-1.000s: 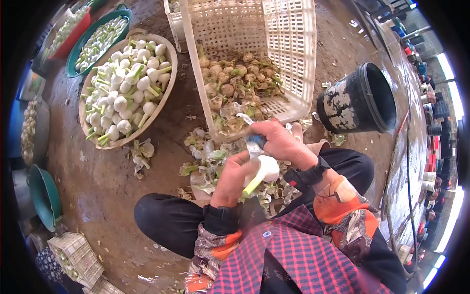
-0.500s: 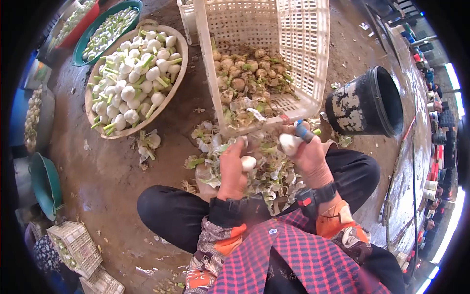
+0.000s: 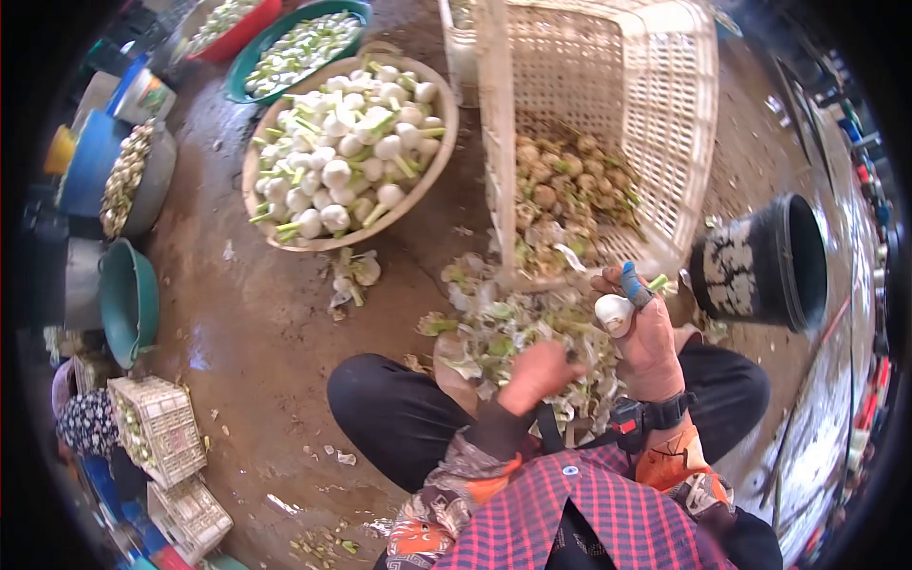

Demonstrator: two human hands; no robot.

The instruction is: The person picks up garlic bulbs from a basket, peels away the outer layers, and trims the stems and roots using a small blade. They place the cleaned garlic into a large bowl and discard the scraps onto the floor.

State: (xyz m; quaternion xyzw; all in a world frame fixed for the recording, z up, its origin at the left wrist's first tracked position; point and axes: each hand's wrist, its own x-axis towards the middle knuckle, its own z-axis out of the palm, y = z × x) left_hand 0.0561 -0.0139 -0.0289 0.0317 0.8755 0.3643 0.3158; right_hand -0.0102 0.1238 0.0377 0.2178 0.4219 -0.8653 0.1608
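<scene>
My right hand (image 3: 654, 351) is closed around a peeled white garlic bulb (image 3: 614, 314), whose green stem end shows past a finger wrapped in blue tape. My left hand (image 3: 544, 371) is smeared by motion just above the heap of garlic skins and leaf scraps (image 3: 508, 318) between my knees. Whether it holds anything cannot be made out. Beyond the scraps, a white plastic crate (image 3: 670, 123) lies on its side, with unpeeled brownish bulbs (image 3: 575, 171) inside. To the left, a wide round basket (image 3: 445, 157) is heaped with cleaned white bulbs with short green stems.
A black bucket (image 3: 750, 266) lies tilted at right. Several tubs stand at the far left, including a teal one (image 3: 128, 304). Stacked crates (image 3: 176, 432) stand beside a person in a patterned top (image 3: 85, 420). A loose bulb (image 3: 361, 268) lies on the wet floor.
The view has shifted, so the surroundings sit further right. My left hand has moved down and toward my right over the scraps. The bulb stays in my right hand.
</scene>
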